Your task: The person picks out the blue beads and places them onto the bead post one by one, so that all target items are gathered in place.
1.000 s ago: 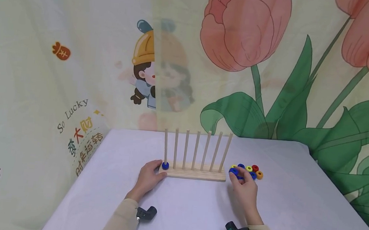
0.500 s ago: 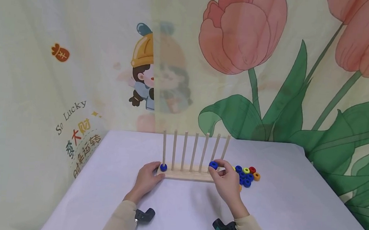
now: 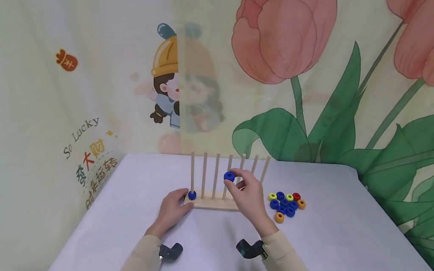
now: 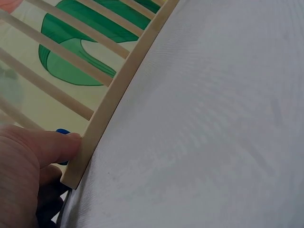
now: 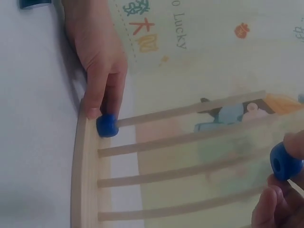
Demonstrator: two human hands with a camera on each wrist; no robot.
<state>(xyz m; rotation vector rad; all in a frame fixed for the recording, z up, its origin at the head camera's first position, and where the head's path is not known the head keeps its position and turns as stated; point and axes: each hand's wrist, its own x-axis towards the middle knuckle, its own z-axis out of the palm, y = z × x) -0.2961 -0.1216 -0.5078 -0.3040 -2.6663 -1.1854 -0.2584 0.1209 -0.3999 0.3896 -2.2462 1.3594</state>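
Observation:
A wooden peg stand (image 3: pixel 215 204) with a row of upright pegs stands on the table. One blue bead (image 3: pixel 192 195) sits at the foot of its leftmost peg. My left hand (image 3: pixel 172 210) grips the left end of the base, the thumb (image 4: pixel 59 146) on its front side and the fingers behind. Between thumb and fingertips, my right hand (image 3: pixel 248 195) pinches a second blue bead (image 3: pixel 229 177), its hole showing in the right wrist view. That bead is raised in front of the middle pegs, clear of the base. The right hand hides part of the stand's right end.
Right of the stand lies a loose group of beads: several blue beads (image 3: pixel 284 202), yellow beads (image 3: pixel 272 196), a red bead (image 3: pixel 296 196) and orange beads (image 3: pixel 279 217). A white cloth (image 3: pixel 208 245) covers the table. A printed curtain (image 3: pixel 279 123) hangs behind it.
My right hand has carried the blue bead from the group at the right, leftward and upward to the middle pegs. The left hand has stayed on the stand's left end.

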